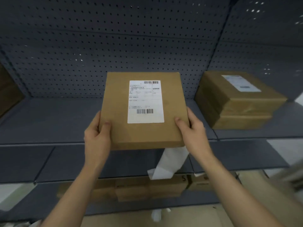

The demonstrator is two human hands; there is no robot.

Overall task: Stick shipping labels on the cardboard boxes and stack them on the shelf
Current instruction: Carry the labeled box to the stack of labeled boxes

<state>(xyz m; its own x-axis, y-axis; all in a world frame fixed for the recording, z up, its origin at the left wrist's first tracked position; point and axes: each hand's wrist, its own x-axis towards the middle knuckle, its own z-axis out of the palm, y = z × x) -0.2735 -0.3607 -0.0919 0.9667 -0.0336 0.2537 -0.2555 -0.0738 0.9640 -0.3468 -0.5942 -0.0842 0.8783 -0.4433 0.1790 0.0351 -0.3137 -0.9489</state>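
I hold a flat brown cardboard box (118,105) in front of a grey shelf (49,122). A white shipping label (145,101) with barcodes is stuck on its top face. My left hand (96,138) grips the box's near left corner, thumb on top. My right hand (195,130) grips the near right corner the same way. A strip of white backing paper (170,163) hangs down below the box near my right hand. On the same shelf to the right stands a stack of two labelled cardboard boxes (237,102).
A grey pegboard wall (114,46) backs the shelf. A lower shelf (49,164) runs beneath it, and more cardboard boxes (147,189) sit below that. A dark brown object (8,89) shows at the far left edge.
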